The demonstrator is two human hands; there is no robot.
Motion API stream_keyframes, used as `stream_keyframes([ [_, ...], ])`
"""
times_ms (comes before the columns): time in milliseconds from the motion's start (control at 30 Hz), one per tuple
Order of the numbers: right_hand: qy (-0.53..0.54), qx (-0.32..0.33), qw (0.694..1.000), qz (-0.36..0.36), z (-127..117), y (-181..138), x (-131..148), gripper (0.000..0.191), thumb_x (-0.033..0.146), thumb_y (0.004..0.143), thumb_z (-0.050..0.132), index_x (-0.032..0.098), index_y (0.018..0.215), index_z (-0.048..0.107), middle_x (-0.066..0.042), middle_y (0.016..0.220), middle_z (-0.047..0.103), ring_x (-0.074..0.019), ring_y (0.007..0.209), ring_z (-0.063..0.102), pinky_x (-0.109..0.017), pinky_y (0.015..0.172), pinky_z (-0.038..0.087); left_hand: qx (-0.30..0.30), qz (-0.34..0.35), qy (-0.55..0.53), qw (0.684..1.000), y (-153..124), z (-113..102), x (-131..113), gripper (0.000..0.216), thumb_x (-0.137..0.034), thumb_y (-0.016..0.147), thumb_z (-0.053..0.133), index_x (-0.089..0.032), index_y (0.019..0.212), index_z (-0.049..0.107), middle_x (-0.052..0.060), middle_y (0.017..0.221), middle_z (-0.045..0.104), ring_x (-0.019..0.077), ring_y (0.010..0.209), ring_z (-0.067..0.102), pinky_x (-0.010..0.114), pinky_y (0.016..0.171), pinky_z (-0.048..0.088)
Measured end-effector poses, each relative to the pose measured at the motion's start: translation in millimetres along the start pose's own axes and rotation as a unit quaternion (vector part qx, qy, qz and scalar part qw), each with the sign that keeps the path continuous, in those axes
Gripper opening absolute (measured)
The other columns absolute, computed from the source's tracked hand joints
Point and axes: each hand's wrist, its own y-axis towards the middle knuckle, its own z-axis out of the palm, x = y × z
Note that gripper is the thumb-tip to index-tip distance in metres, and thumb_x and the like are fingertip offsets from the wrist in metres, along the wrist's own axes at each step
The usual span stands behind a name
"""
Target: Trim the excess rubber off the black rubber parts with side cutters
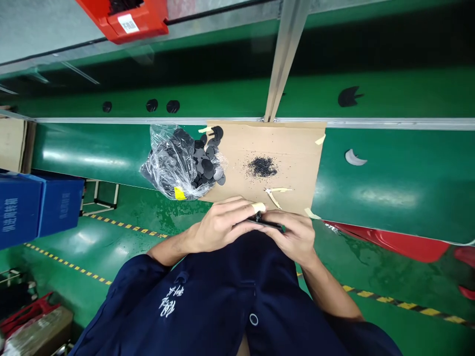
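Observation:
My left hand (220, 225) and my right hand (293, 235) meet just in front of my chest, at the near edge of a cardboard sheet (289, 148). Both are closed on a thin black flat part (265, 223) held edge-on between them. A yellowish tape wrap covers a left fingertip (259, 207). On the cardboard lie a small heap of black crumbs (262, 166) and strips of tape (276, 193). A clear plastic bag (172, 163) spilling black round discs (208, 158) rests at the cardboard's left edge.
A green conveyor belt (389, 168) runs across, with a metal rail (284, 54) crossing it. Single black discs (152, 105) and a black piece (349, 96) lie on the far belt, a grey crescent (355, 158) on the near one. Blue bins (37, 205) stand left, a red bin (129, 20) above.

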Motion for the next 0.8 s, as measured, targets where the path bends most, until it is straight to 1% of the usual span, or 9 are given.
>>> stream_keyframes([
  [100, -0.008, -0.012, 1.000, -0.002, 1.1, -0.5, 1.5, 0.010, 0.021, 0.091, 0.077, 0.020, 0.101, 0.077, -0.006, 0.093, 0.081, -0.0183, 0.078, 0.079, -0.026, 0.076, 0.067, -0.002, 0.004, 0.022, 1.000, -0.3, 0.1, -1.2, 0.036, -0.024, 0.101, 0.062, -0.011, 0.135, 0.059, 0.013, 0.104, 0.077, 0.0185, 0.087, 0.072, 0.032, 0.079, 0.062],
  [200, -0.014, -0.013, 1.000, -0.003, 2.7, -1.0, 2.9, 0.014, 0.015, 0.090, 0.077, 0.019, 0.103, 0.076, -0.007, 0.095, 0.082, -0.0186, 0.080, 0.079, -0.026, 0.078, 0.067, -0.002, 0.002, 0.042, 0.999, -1.5, 0.3, -2.3, 0.039, -0.025, 0.100, 0.063, -0.011, 0.136, 0.058, 0.011, 0.097, 0.077, 0.0187, 0.084, 0.071, 0.032, 0.077, 0.062],
  [300, -0.021, -0.023, 0.999, -0.009, 4.7, -1.2, 3.1, 0.017, 0.012, 0.089, 0.076, 0.019, 0.105, 0.076, -0.007, 0.098, 0.082, -0.0189, 0.082, 0.079, -0.027, 0.079, 0.067, -0.006, -0.003, 0.054, 0.999, -1.6, 0.7, -3.5, 0.036, -0.024, 0.101, 0.063, -0.011, 0.135, 0.059, 0.009, 0.090, 0.076, 0.0205, 0.088, 0.072, 0.034, 0.078, 0.061],
  [367, -0.025, -0.029, 0.999, -0.010, 5.9, -1.2, 2.8, 0.020, 0.013, 0.090, 0.076, 0.020, 0.108, 0.075, -0.008, 0.100, 0.082, -0.0198, 0.084, 0.080, -0.029, 0.080, 0.068, -0.013, -0.002, 0.059, 0.998, -1.1, 1.4, -3.8, 0.035, -0.023, 0.101, 0.063, -0.012, 0.134, 0.060, 0.010, 0.091, 0.076, 0.0208, 0.088, 0.072, 0.035, 0.078, 0.061],
  [467, -0.027, -0.029, 0.999, -0.005, 6.8, -1.2, 2.8, 0.019, 0.016, 0.092, 0.074, 0.021, 0.111, 0.076, -0.008, 0.102, 0.081, -0.0208, 0.085, 0.080, -0.030, 0.080, 0.069, -0.023, -0.001, 0.060, 0.998, -0.3, 2.6, -3.0, 0.035, -0.023, 0.100, 0.064, -0.012, 0.133, 0.060, 0.012, 0.098, 0.076, 0.0206, 0.088, 0.071, 0.035, 0.077, 0.061],
  [633, -0.044, -0.028, 0.999, -0.007, 6.4, -0.5, 3.8, 0.017, 0.013, 0.092, 0.073, 0.020, 0.107, 0.076, -0.008, 0.099, 0.081, -0.0200, 0.084, 0.080, -0.028, 0.079, 0.068, -0.017, -0.004, 0.011, 1.000, 1.4, 1.2, 1.0, 0.036, -0.025, 0.101, 0.063, -0.013, 0.135, 0.062, 0.011, 0.097, 0.077, 0.0199, 0.089, 0.071, 0.035, 0.079, 0.061],
  [733, -0.056, -0.025, 0.998, -0.018, 5.3, 0.1, 4.5, 0.016, 0.011, 0.092, 0.072, 0.019, 0.105, 0.075, -0.009, 0.099, 0.081, -0.0199, 0.085, 0.080, -0.027, 0.079, 0.068, -0.008, 0.002, -0.039, 0.999, 3.9, -2.0, 4.2, 0.041, -0.031, 0.097, 0.069, -0.014, 0.134, 0.063, 0.012, 0.101, 0.078, 0.0189, 0.088, 0.071, 0.034, 0.079, 0.060],
  [800, -0.062, -0.021, 0.997, -0.027, 4.5, 0.2, 4.6, 0.014, 0.012, 0.092, 0.073, 0.019, 0.104, 0.076, -0.009, 0.098, 0.081, -0.0197, 0.084, 0.080, -0.026, 0.078, 0.068, -0.005, 0.004, -0.065, 0.998, 5.6, -3.6, 6.2, 0.041, -0.029, 0.096, 0.070, -0.016, 0.135, 0.064, 0.012, 0.105, 0.078, 0.0182, 0.089, 0.071, 0.034, 0.080, 0.060],
])
